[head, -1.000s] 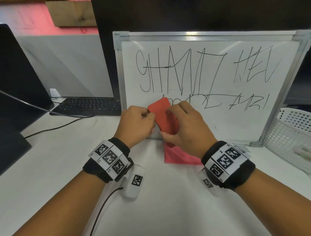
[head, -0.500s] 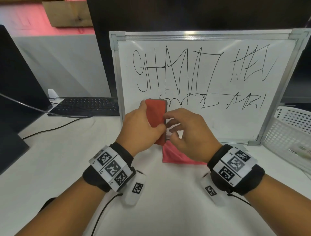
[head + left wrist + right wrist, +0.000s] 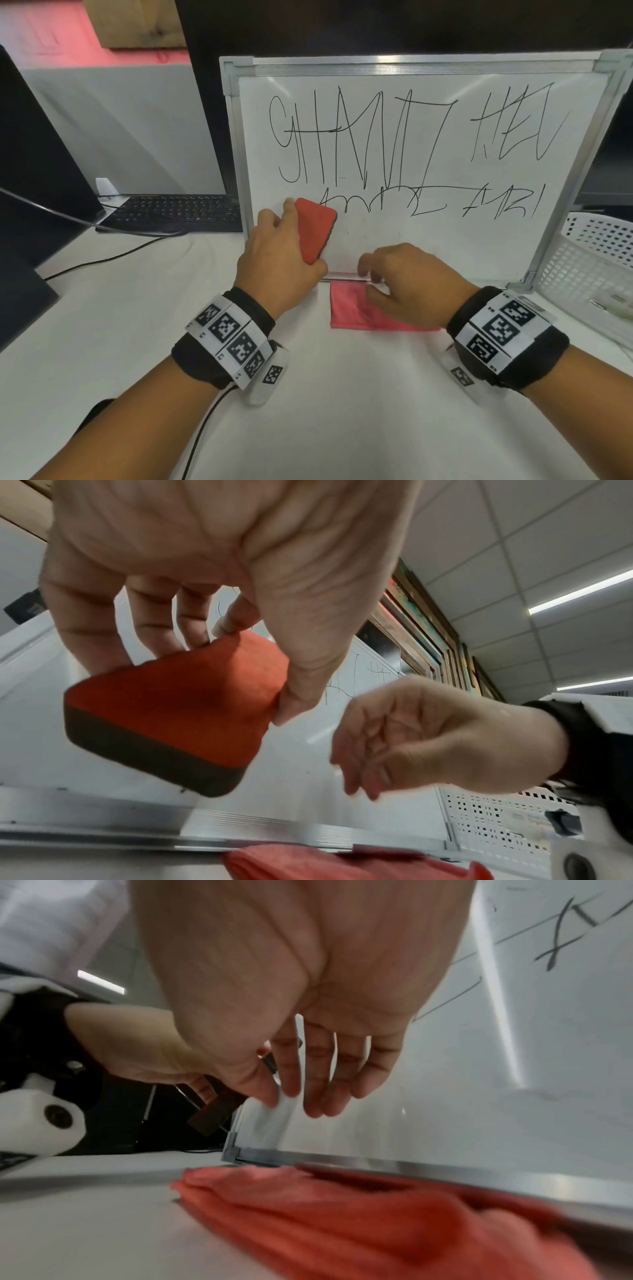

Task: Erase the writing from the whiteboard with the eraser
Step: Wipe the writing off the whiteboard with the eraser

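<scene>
Aluminium-framed white whiteboard (image 3: 428, 240), stiff and propped on the bench, stands just beyond the left hand (image 3: 274, 263), whose grip pinches the light, soft red felt-topped eraser (image 3: 313, 229) by its long edges, while the right hand (image 3: 411, 284) hovers loosely open alongside.

A glossy white whiteboard (image 3: 394, 246) in a brushed, ribbed aluminium frame catches streaks of ceiling light across its smooth face. The red rectangular eraser (image 3: 315, 230) shows a matt, fuzzy cloth face over a dark, felt-like base layer. A folded pinkish-red cloth (image 3: 356, 313) with a soft, napped weave lies on the matt white counter (image 3: 342, 411). A white perforated plastic basket (image 3: 589, 267) has a dull sheen; the black keyboard (image 3: 174, 212) looks matt plastic.
</scene>
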